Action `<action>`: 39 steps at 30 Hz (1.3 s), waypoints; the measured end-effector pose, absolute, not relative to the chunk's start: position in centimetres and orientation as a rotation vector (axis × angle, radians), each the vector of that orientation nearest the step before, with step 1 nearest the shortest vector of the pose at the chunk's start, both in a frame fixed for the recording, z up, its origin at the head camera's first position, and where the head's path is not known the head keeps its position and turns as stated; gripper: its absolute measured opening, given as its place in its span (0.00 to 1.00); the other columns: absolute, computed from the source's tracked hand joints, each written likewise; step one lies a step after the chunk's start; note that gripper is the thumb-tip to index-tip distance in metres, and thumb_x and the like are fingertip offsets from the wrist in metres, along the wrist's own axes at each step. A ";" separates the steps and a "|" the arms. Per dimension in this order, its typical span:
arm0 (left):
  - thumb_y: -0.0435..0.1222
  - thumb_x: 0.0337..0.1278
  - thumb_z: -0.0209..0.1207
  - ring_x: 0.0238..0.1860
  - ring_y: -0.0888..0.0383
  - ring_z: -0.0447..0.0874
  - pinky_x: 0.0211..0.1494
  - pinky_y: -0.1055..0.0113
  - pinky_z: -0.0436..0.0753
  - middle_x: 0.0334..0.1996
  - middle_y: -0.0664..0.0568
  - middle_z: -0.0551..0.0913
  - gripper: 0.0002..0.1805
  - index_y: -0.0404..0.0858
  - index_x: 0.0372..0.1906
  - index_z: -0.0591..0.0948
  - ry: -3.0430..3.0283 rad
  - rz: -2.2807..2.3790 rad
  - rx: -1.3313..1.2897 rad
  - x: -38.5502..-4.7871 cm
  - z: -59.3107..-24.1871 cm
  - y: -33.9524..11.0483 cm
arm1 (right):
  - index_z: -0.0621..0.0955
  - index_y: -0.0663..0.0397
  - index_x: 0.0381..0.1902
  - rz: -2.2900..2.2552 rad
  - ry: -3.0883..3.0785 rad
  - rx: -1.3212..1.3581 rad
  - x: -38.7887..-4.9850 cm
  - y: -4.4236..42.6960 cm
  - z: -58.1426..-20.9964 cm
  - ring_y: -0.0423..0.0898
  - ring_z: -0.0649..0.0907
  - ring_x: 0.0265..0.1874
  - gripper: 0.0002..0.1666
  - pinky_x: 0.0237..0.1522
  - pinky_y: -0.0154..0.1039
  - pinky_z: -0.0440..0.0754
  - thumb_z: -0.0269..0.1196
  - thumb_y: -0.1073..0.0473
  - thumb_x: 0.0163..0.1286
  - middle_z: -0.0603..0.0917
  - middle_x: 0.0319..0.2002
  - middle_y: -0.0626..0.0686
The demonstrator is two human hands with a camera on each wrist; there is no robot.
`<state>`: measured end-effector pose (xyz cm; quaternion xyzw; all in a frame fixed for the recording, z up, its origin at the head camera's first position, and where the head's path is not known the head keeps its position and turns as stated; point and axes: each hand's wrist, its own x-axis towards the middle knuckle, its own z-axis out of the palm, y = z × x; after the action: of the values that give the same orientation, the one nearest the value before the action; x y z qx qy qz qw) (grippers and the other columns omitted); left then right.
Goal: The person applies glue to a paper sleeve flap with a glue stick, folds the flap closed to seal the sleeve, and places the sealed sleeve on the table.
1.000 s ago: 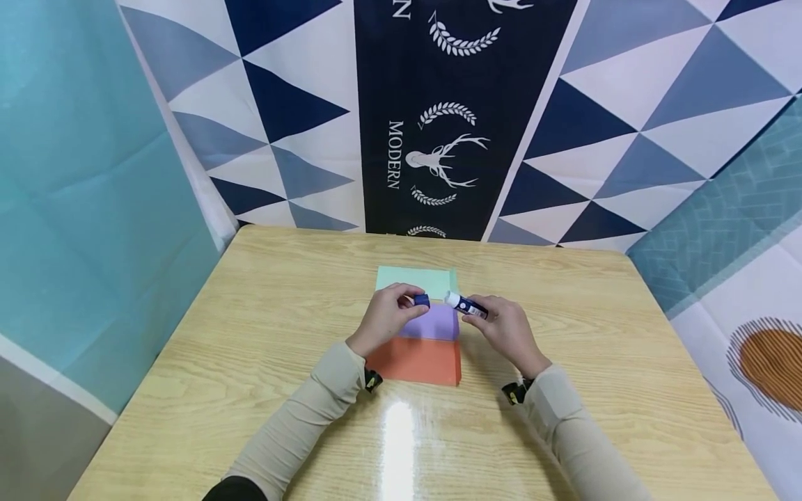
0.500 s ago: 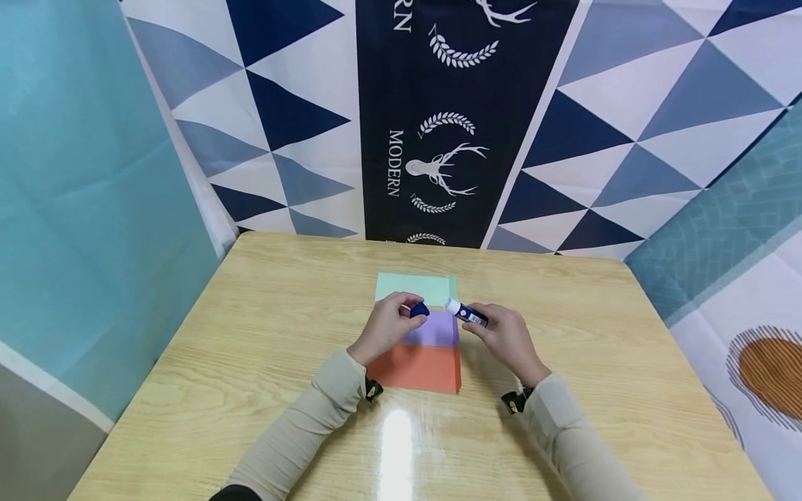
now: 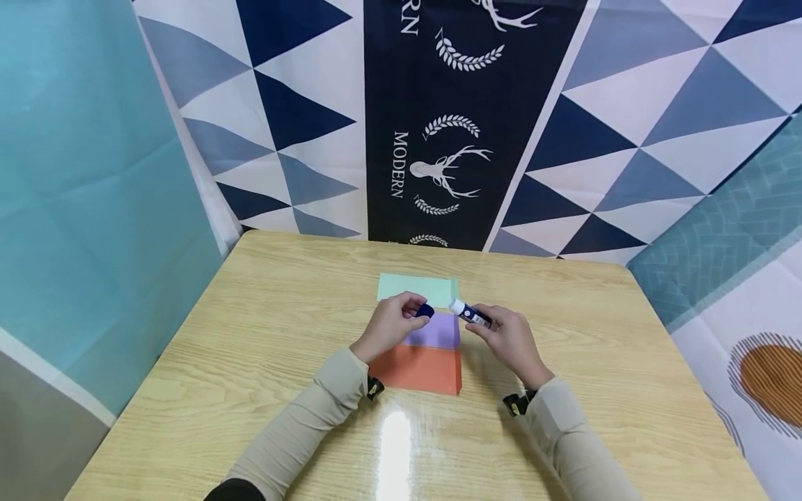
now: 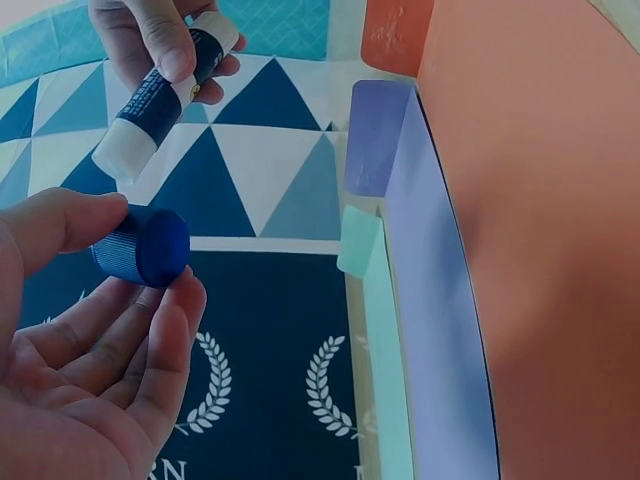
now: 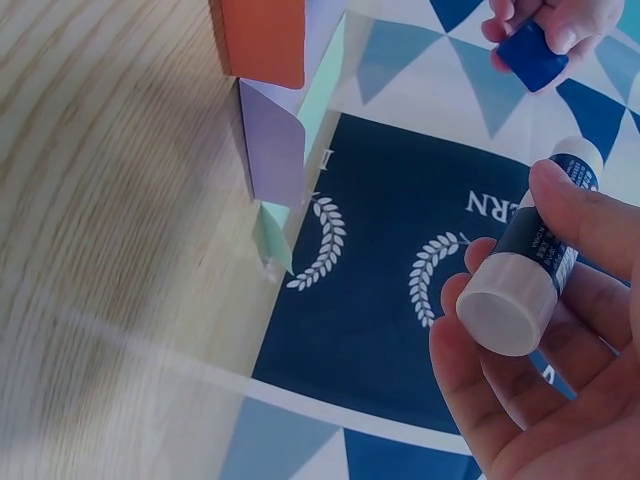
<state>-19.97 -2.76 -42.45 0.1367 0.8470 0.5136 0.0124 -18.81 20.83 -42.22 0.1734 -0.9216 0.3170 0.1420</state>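
My left hand [image 3: 390, 321] pinches a dark blue cap [image 3: 425, 311] between thumb and fingers; in the left wrist view the cap [image 4: 142, 246] has a ribbed side. My right hand [image 3: 510, 339] grips a glue stick [image 3: 473, 314] with a navy label, its white end tilted toward the cap, a small gap apart. In the right wrist view the glue stick [image 5: 540, 245] lies between thumb and fingers. Beneath the hands are folded papers: mint green [image 3: 416, 287], purple [image 3: 443, 330] and orange-red [image 3: 418, 369], each with a narrow flap at the right edge.
The papers lie on a light wood-grain table [image 3: 282, 299]. A patterned cloth [image 3: 301, 104] with triangles and a deer print hangs behind the far edge. Teal cloth [image 3: 94, 174] hangs at the left, and another patterned cloth [image 3: 752, 278] at the right.
The left hand has tilted the cap a little between its fingers. Both hands keep their holds and nearly the same places; the head view has shifted slightly.
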 end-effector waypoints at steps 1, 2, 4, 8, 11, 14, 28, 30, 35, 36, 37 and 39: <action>0.34 0.58 0.65 0.43 0.54 0.83 0.48 0.66 0.83 0.43 0.45 0.86 0.18 0.35 0.53 0.81 2.639 1.597 0.439 -20.0 -42.4 -2.7 | 0.86 0.59 0.46 0.915 -2.660 0.497 -18.8 20.8 -42.2 0.41 0.75 0.23 0.18 0.24 0.31 0.72 0.73 0.60 0.56 0.88 0.32 0.56; 0.34 0.58 0.64 0.43 0.54 0.83 0.48 0.67 0.83 0.44 0.45 0.86 0.18 0.34 0.53 0.81 2.639 1.593 0.451 -20.0 -42.4 -2.7 | 0.86 0.59 0.46 0.915 -2.662 0.492 -18.8 20.8 -42.1 0.42 0.75 0.23 0.19 0.24 0.31 0.73 0.73 0.59 0.57 0.88 0.33 0.56; 0.34 0.59 0.64 0.44 0.54 0.84 0.49 0.67 0.83 0.44 0.45 0.86 0.18 0.35 0.54 0.81 2.640 1.587 0.473 -20.1 -42.4 -2.6 | 0.86 0.59 0.46 0.921 -2.663 0.483 -18.8 20.9 -42.1 0.42 0.76 0.23 0.19 0.24 0.31 0.73 0.73 0.59 0.57 0.88 0.33 0.57; 0.33 0.57 0.64 0.44 0.52 0.86 0.49 0.67 0.84 0.43 0.43 0.86 0.17 0.33 0.52 0.81 2.632 1.600 0.475 -20.1 -42.3 -2.4 | 0.86 0.59 0.47 0.932 -2.670 0.466 -18.7 21.0 -42.0 0.43 0.76 0.24 0.19 0.24 0.31 0.73 0.72 0.59 0.58 0.88 0.33 0.57; 0.32 0.55 0.65 0.43 0.52 0.86 0.48 0.68 0.84 0.42 0.43 0.86 0.17 0.33 0.50 0.81 2.627 1.607 0.459 -20.2 -42.4 -2.2 | 0.85 0.58 0.47 0.935 -2.677 0.462 -18.7 21.0 -42.0 0.42 0.75 0.24 0.18 0.24 0.31 0.72 0.72 0.59 0.58 0.87 0.33 0.56; 0.32 0.55 0.66 0.43 0.52 0.85 0.48 0.68 0.83 0.43 0.43 0.86 0.16 0.33 0.49 0.80 2.631 1.595 0.462 -20.2 -42.5 -2.1 | 0.86 0.58 0.47 0.942 -2.683 0.458 -18.7 21.1 -42.0 0.42 0.75 0.24 0.18 0.24 0.30 0.72 0.71 0.59 0.59 0.87 0.33 0.56; 0.36 0.56 0.67 0.39 0.58 0.83 0.42 0.72 0.81 0.41 0.46 0.86 0.17 0.34 0.50 0.82 2.680 1.469 0.501 -20.9 -42.7 -1.3 | 0.86 0.57 0.47 0.964 -2.646 0.463 -18.7 21.1 -41.7 0.41 0.75 0.22 0.17 0.22 0.30 0.71 0.72 0.60 0.59 0.87 0.31 0.55; 0.35 0.56 0.67 0.39 0.58 0.83 0.43 0.72 0.81 0.41 0.46 0.86 0.17 0.34 0.51 0.82 2.681 1.458 0.498 -21.0 -42.8 -1.1 | 0.86 0.57 0.47 0.969 -2.641 0.464 -18.7 21.2 -41.8 0.41 0.75 0.22 0.17 0.22 0.30 0.71 0.72 0.60 0.59 0.87 0.31 0.55; 0.35 0.56 0.67 0.40 0.57 0.83 0.44 0.71 0.81 0.41 0.46 0.86 0.17 0.34 0.50 0.82 2.677 1.433 0.489 -21.4 -43.1 -0.7 | 0.86 0.58 0.46 0.984 -2.623 0.461 -18.8 21.3 -41.9 0.40 0.74 0.22 0.17 0.21 0.30 0.71 0.72 0.61 0.58 0.87 0.31 0.55; 0.34 0.56 0.67 0.40 0.57 0.84 0.44 0.71 0.81 0.41 0.46 0.86 0.17 0.34 0.50 0.82 2.674 1.429 0.486 -21.4 -43.2 -0.6 | 0.86 0.58 0.46 0.985 -2.618 0.461 -18.8 21.3 -41.9 0.40 0.74 0.22 0.17 0.21 0.30 0.70 0.72 0.61 0.58 0.87 0.31 0.55; 0.34 0.56 0.67 0.40 0.57 0.84 0.44 0.71 0.81 0.41 0.46 0.86 0.17 0.34 0.50 0.82 2.670 1.424 0.483 -21.5 -43.3 -0.4 | 0.86 0.58 0.46 0.986 -2.614 0.461 -18.8 21.4 -41.9 0.40 0.74 0.22 0.17 0.21 0.30 0.70 0.72 0.61 0.58 0.87 0.31 0.55; 0.33 0.56 0.66 0.41 0.57 0.84 0.45 0.70 0.81 0.41 0.46 0.86 0.16 0.35 0.50 0.82 2.660 1.415 0.484 -21.7 -43.5 -0.1 | 0.86 0.58 0.46 0.993 -2.604 0.460 -18.8 21.4 -41.9 0.40 0.74 0.22 0.17 0.21 0.30 0.71 0.72 0.61 0.58 0.87 0.31 0.55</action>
<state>-21.70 -0.10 -43.46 0.1583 0.8709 0.4631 0.0451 -18.81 21.45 -41.93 0.1609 -0.9103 0.3472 0.1578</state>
